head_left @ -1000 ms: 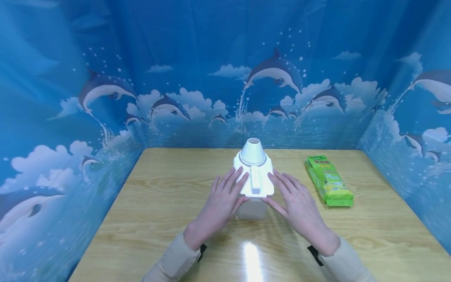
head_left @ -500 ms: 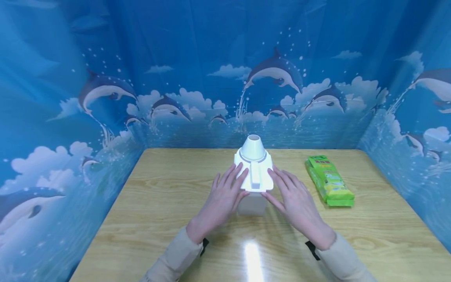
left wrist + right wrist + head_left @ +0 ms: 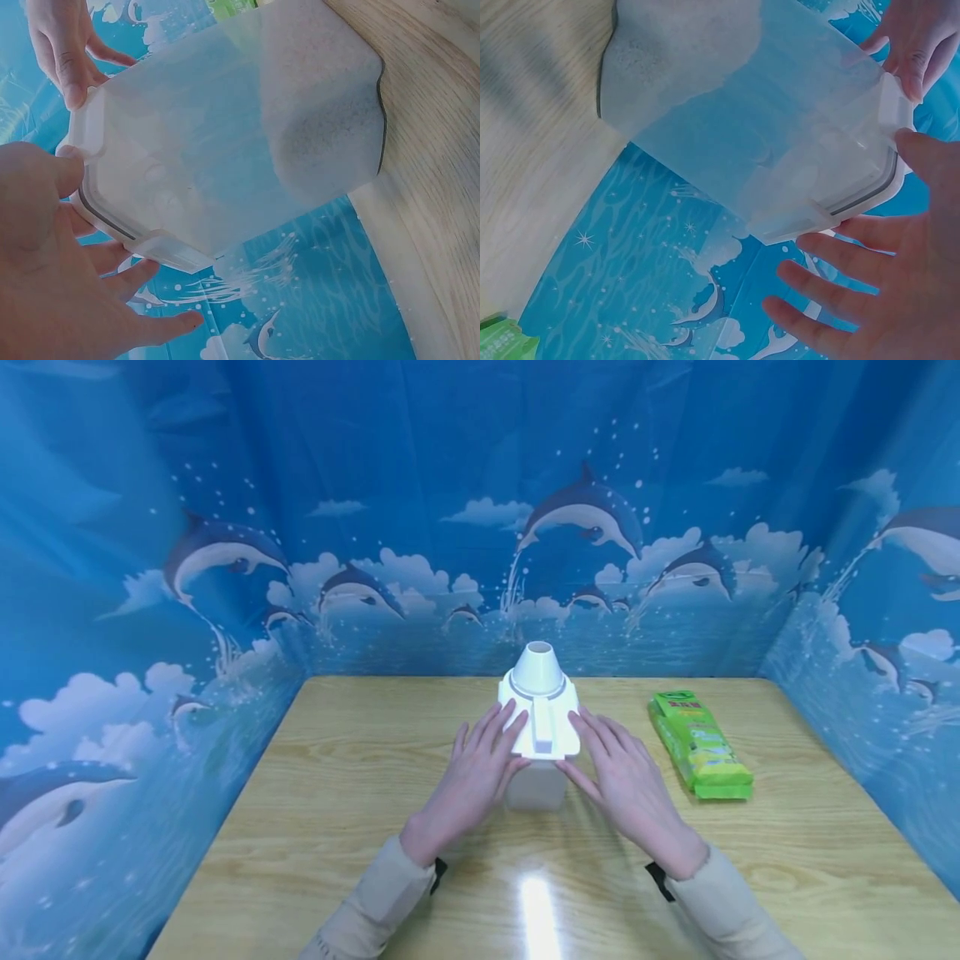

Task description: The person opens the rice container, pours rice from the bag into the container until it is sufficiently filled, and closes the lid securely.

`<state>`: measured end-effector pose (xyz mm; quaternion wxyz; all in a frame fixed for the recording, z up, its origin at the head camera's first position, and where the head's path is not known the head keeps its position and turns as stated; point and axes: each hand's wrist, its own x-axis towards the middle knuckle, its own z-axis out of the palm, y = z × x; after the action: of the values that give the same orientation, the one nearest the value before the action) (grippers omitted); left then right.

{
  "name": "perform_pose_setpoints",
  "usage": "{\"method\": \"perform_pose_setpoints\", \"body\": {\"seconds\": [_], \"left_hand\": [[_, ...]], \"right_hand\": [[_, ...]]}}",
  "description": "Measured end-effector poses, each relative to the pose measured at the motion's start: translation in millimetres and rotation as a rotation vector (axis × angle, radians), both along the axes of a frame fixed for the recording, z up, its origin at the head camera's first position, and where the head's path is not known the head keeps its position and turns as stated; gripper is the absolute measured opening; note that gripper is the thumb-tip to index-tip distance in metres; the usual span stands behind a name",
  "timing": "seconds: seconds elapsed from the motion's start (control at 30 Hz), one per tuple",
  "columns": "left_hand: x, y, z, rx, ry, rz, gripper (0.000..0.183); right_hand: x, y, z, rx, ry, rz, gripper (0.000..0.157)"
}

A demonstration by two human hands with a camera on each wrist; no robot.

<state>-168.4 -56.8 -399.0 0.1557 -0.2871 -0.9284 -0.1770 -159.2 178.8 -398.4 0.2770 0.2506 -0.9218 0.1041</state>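
A translucent storage container (image 3: 537, 787) stands upright on the table, partly filled with pale grains visible through its wall in both wrist views. Its white lid (image 3: 543, 737) carries a cone-shaped piece with a round opening at the top. My left hand (image 3: 471, 778) touches the lid's left side, thumb at the near edge and fingers stretched forward. On the opposite side, my right hand (image 3: 628, 783) touches the lid the same way. Side clips (image 3: 174, 251) hang down from the lid by the fingertips. In the right wrist view the fingers (image 3: 840, 289) are spread and fairly straight.
A green packet (image 3: 701, 745) lies on the wooden table (image 3: 360, 793) to the right of the container. Behind the table and along both sides hangs a blue curtain (image 3: 420, 460) printed with dolphins.
The container has slid a short way forward, away from me, with both hands moving along with it. The green packet stays where it was.
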Motion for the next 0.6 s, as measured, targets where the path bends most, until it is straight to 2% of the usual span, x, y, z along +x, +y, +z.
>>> {"method": "perform_pose_setpoints", "body": {"seconds": [0.6], "left_hand": [[-10.0, 2.4, -2.5, 0.019, -0.009, 0.009, 0.06]], "right_hand": [[-7.3, 0.4, 2.3, 0.008, -0.043, -0.017, 0.068]]}}
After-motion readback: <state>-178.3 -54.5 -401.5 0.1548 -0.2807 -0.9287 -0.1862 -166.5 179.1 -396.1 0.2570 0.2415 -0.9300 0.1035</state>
